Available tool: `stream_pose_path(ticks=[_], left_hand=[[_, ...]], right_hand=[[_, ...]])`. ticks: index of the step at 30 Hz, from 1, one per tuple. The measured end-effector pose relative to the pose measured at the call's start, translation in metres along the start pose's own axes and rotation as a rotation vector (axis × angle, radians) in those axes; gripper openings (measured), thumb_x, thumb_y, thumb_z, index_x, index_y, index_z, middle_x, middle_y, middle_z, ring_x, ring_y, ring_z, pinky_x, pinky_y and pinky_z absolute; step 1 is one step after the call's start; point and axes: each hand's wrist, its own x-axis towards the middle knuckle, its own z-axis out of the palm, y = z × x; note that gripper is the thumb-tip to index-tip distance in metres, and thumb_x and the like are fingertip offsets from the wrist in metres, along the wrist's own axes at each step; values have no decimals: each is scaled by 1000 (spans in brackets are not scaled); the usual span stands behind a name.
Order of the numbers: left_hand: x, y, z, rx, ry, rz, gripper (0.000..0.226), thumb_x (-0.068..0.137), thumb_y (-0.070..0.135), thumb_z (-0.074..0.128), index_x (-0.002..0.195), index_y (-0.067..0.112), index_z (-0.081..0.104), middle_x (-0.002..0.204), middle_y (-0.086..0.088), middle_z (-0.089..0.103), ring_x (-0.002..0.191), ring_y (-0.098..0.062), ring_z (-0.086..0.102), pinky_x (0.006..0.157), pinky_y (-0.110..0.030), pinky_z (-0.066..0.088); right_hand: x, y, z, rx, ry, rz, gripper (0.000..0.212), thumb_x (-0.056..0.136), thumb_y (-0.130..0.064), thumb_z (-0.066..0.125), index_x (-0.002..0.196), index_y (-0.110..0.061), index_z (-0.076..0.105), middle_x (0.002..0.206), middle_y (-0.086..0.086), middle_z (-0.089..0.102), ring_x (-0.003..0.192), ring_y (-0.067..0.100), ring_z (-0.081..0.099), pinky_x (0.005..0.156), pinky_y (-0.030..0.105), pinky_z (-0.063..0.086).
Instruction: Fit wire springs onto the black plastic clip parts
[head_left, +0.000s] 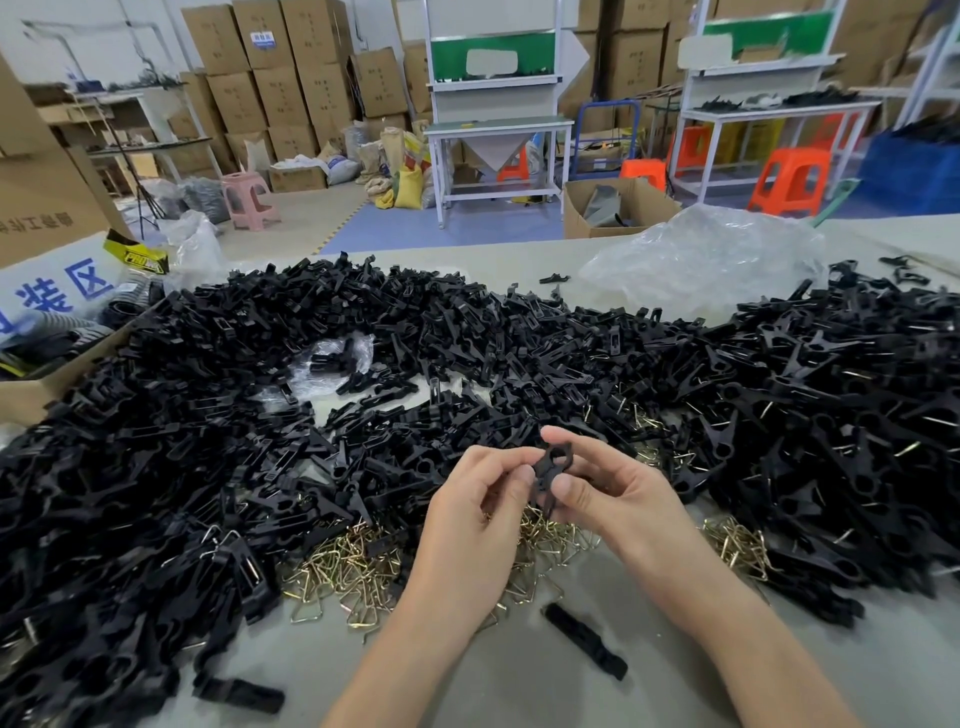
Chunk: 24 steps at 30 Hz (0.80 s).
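Two bare forearms are seen rising from the bottom edge over a grey table (519, 696). At the far left, an open cardboard box (36, 392) is set against the edge of a large heap of black clip parts (156, 467), which is spread across the left and middle of the table. One loose part (239, 693) is left lying apart from the heap, near the front left. A pile of brass-coloured wire springs (353, 566) is heaped on the table just in front of the black parts and partly hidden under the hands.

Above the springs, the left hand (470, 514) is held with its fingers curled, and a single clip part (553, 467) is pinched between its thumb and forefinger. The same part is gripped from the other side by the right hand (618, 493), with the thumb pressed on its face and the fingers curled behind it. Whether a spring is on this part cannot be told.

Another loose black piece (584, 640) is seen on the table between the forearms. To the right, a second heap (831, 415) is piled, with wire ends showing among its clips. Behind it, a crumpled clear plastic bag (701, 260) is laid.
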Motion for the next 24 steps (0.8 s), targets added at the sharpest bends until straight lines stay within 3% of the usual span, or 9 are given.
stream_pose_path(ticks=[5,7,10,13,17,20,24], left_hand=[[-1,-5,-1,136,47,-23,29,104,28,49,129,42,57,112,30,65,95,6,62,80,-9,45],[-2,-9,-4,348,49,36,33,100,39,42,131,39,52,110,28,60,100,5,55,86,-15,42],[-5,-11,-5,795,-158,200,43,97,53,35,133,35,52,115,22,58,111,-4,49,101,-29,40],[-6,-12,-3,994,-221,250,46,95,55,43,130,30,61,108,12,64,104,-17,59,95,-37,47],[-3,-13,-4,937,-148,285,22,93,39,67,114,30,70,100,14,70,97,-15,64,90,-34,48],[-2,-14,-8,765,-70,253,12,98,30,62,107,30,71,101,17,72,96,-9,62,92,-27,42],[0,-15,-10,608,-6,200,21,101,35,54,111,32,72,118,22,62,116,2,46,100,-14,28]], right_hand=[[1,1,-4,-32,72,-38,34,72,-34,79,105,-31,76,94,-6,72,91,15,71,83,27,59],[4,1,-8,-2,167,-71,30,70,-32,80,99,-32,76,93,-3,71,88,13,71,80,25,59],[8,1,-15,68,289,-87,22,72,-26,76,93,-35,77,89,-5,73,80,12,72,70,21,58],[10,4,-19,77,339,-70,23,73,-27,77,94,-34,76,87,-7,74,78,12,72,65,20,57],[10,6,-20,51,344,-63,23,73,-30,77,94,-38,76,86,-8,73,80,12,73,65,20,57],[11,7,-21,52,348,-63,23,74,-29,77,96,-36,76,86,-8,74,80,13,73,65,20,57],[10,7,-21,42,347,-63,26,74,-31,77,99,-34,75,89,-9,74,81,14,73,65,20,57]])
